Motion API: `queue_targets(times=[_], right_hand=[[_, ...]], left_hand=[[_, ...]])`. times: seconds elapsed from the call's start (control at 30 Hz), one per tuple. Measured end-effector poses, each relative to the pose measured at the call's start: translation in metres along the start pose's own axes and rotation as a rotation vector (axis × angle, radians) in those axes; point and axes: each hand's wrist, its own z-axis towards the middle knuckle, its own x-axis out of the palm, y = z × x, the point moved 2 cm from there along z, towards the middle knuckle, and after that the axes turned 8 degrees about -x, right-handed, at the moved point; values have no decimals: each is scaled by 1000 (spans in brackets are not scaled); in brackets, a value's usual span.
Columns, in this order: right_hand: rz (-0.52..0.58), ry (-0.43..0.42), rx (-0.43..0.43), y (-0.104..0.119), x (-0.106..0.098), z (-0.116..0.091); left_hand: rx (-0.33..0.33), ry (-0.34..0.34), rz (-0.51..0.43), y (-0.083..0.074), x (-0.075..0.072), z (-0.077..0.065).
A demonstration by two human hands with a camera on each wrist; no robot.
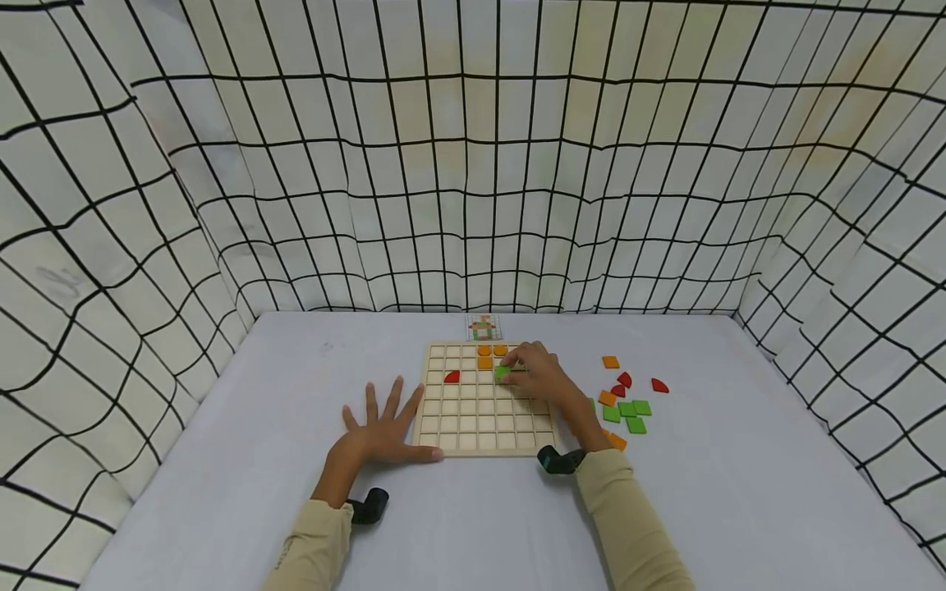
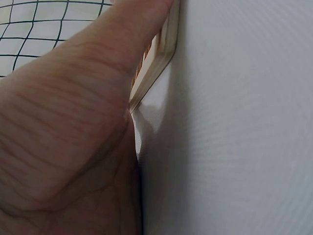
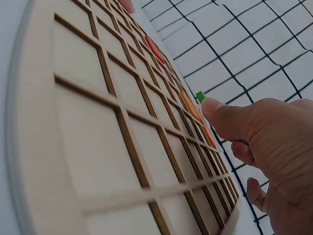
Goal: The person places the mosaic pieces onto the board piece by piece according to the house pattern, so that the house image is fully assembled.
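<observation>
A wooden grid board [image 1: 473, 427] lies on the table, its square cells bordered by thin raised strips. My right hand [image 1: 543, 373] is over the board's upper right part and pinches a green square tile [image 1: 502, 373] between thumb and fingers. In the right wrist view the green tile [image 3: 200, 96] sticks out past the thumb. Two orange round pieces [image 1: 484, 350] and an orange square tile [image 1: 484, 363] sit in cells beside it. Farther left in the grid lies a red quarter-circle piece [image 1: 452, 377]. My left hand [image 1: 380, 431] rests spread at the board's lower left corner, thumb along its front edge.
Right of the board lie several loose green tiles [image 1: 626, 410], orange tiles [image 1: 610, 362] and red quarter-circle pieces [image 1: 660, 386], some partly behind the right forearm. A small pattern card [image 1: 484, 327] lies behind the board. Black netting [image 1: 488, 197] over white walls surrounds the table.
</observation>
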Motion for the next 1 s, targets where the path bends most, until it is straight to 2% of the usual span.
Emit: queue_targets(times=[0.2,0.3,0.4,0.53,0.73,1.0], right_hand=[[96,-2,-59,9,12,8],[100,-8,-76,15,17,9],[104,-9,-53,21,22,10],[66,-17,1,27,30,10],[-97,-33,14,26,40,15],[-148,-41,34,34,40,24]], left_hand=[[1,1,1,0,0,0],[3,3,-1,-1,1,-1],[8,10,-3,-2,1,-1],[11,19,0,-4,3,-2],[13,15,5,-4,2,-3],[0,19,13,-3,-3,-1]])
